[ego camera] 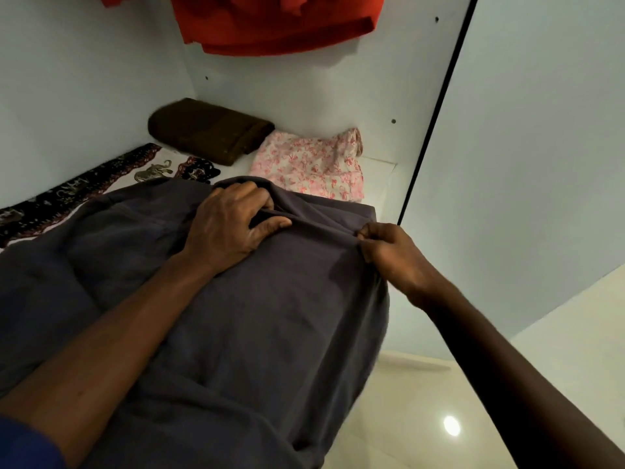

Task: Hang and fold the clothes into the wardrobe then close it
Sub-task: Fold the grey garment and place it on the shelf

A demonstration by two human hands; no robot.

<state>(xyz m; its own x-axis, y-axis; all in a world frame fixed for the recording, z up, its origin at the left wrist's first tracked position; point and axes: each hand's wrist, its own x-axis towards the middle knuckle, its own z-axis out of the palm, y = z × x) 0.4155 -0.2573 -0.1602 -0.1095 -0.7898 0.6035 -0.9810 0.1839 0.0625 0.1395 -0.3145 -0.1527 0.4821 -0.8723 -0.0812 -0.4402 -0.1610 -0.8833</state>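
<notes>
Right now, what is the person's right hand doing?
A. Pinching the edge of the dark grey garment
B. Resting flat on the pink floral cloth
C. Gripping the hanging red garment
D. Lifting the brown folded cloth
A: the right hand pinches a fold at the edge of the dark grey garment between thumb and fingertips, and touches none of the other clothes.

Dark grey cloth garment is dimly lit; lamp glare is mirrored on glossy cream floor; straight edges are bowed.
</notes>
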